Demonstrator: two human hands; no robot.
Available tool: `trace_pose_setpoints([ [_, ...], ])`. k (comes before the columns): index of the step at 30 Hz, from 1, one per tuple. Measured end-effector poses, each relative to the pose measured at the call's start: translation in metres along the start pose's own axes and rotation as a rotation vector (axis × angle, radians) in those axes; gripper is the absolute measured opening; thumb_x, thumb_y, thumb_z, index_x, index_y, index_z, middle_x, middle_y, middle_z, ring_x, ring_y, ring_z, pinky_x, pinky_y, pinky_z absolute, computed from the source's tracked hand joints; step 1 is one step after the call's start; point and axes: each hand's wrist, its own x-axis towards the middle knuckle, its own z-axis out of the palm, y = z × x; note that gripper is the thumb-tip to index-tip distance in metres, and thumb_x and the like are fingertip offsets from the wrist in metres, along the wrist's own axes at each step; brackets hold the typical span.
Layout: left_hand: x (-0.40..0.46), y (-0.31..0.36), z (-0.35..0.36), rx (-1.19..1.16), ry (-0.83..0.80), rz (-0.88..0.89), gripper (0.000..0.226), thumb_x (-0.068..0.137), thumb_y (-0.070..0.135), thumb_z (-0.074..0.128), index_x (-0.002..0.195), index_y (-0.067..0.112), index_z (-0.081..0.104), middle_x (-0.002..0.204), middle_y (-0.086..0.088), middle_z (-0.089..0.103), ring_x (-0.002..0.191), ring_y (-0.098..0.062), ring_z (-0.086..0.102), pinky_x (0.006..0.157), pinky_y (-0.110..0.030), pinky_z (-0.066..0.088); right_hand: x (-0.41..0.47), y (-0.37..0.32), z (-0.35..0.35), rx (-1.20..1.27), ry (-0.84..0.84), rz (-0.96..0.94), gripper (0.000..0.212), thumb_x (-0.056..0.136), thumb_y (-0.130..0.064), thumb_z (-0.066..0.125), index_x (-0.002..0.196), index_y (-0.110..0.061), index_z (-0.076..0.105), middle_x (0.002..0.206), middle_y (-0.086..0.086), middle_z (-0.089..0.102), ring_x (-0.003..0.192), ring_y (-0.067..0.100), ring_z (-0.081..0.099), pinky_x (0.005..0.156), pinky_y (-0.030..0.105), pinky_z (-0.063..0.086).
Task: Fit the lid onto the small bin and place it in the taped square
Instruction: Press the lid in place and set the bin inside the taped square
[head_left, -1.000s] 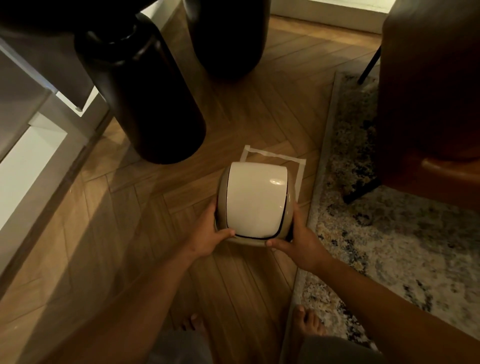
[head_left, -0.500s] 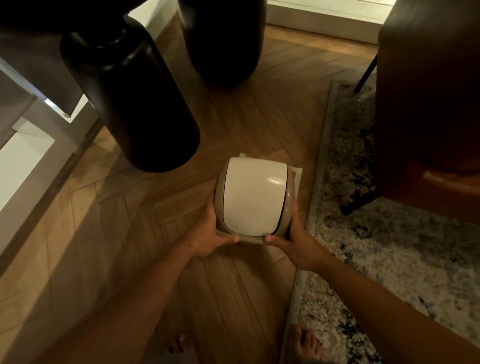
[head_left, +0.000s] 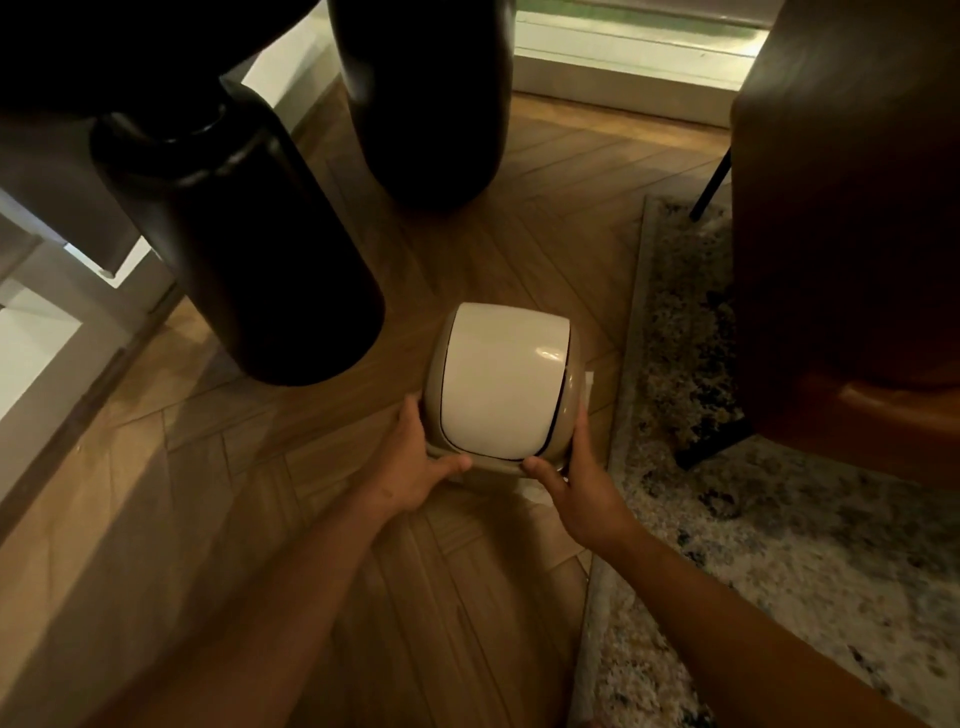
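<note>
The left hand (head_left: 415, 462) and the right hand (head_left: 576, 478) grip the small bin (head_left: 498, 384) from both sides, with its lid (head_left: 501, 379) already on, over the wooden floor (head_left: 260, 493). The bin hides nearly all of the taped square (head_left: 588, 378), so I judge it may land crooked or partly outside the tape, near the rug (head_left: 675, 338). If the hands let go unevenly, the bin may also tip.

From here the small bin (head_left: 501, 384) hides nearly all the taped square (head_left: 588, 378) beneath it; I can't judge alignment.
</note>
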Motion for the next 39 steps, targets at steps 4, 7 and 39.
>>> trace_pose_setpoints([
  [4,0.025,0.008,-0.003,0.05,-0.103,0.055,0.125,0.068,0.035,0.089,0.156,0.026,0.001,0.159,-0.001,0.027,0.143,-0.015,0.028,0.118,-0.04,0.027,0.02,0.0,-0.018,-0.043,-0.048,-0.007,0.103,0.096,-0.022,0.071,0.164,-0.03,-0.007,0.158,-0.009,0.044,0.14,-0.001,0.045,0.115,0.029,0.042],
  [7,0.041,0.014,-0.004,0.031,-0.11,0.05,0.126,0.066,0.035,0.089,0.156,0.031,0.001,0.16,0.0,0.026,0.143,-0.015,0.027,0.118,-0.04,0.027,0.036,-0.004,-0.026,-0.066,-0.047,-0.025,0.101,0.095,-0.025,0.073,0.164,-0.026,-0.001,0.154,-0.009,0.048,0.136,0.001,0.049,0.11,0.033,0.047],
  [39,0.118,0.041,-0.001,-0.043,-0.044,0.136,0.107,0.075,0.024,0.085,0.156,0.025,0.015,0.15,0.005,0.041,0.134,-0.007,0.035,0.107,-0.027,0.033,0.112,-0.001,-0.051,-0.045,0.04,-0.05,0.1,0.095,-0.024,0.072,0.165,-0.03,0.0,0.16,-0.012,0.039,0.145,0.005,0.039,0.117,0.041,0.041],
])
